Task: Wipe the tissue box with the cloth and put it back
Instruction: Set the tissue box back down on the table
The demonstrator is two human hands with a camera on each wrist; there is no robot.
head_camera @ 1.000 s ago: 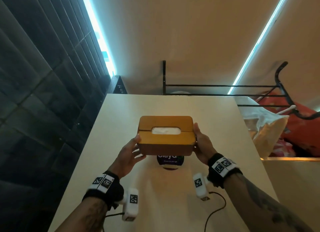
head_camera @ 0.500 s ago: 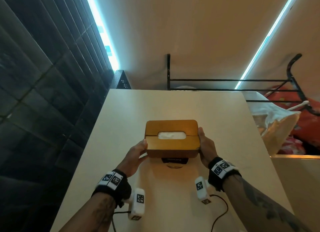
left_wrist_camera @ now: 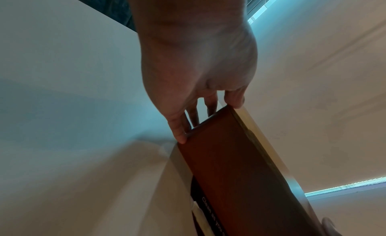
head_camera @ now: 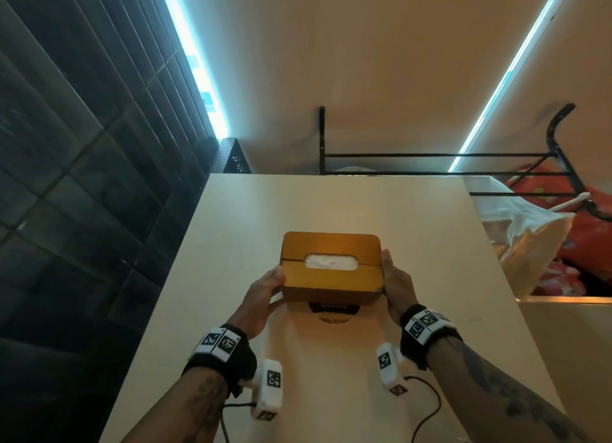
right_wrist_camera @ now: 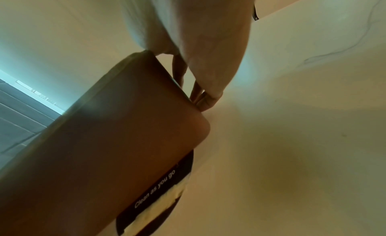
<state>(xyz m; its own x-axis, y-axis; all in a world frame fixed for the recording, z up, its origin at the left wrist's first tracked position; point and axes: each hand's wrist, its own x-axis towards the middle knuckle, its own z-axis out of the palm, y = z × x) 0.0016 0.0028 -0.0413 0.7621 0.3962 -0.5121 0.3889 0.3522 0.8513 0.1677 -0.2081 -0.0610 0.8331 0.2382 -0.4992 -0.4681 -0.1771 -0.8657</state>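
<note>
Indoors, the left hand (head_camera: 261,296) and right hand (head_camera: 397,285) clasp a wooden tissue box (head_camera: 331,267) over a pale table (head_camera: 414,243) beneath strip-lit cream walls.

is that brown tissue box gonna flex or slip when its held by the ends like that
Probably stiff: the brown wooden-looking tissue box keeps straight edges between the left hand and right hand. Its smooth sides could slip. Likely light, since fingertips alone hold it.
</note>
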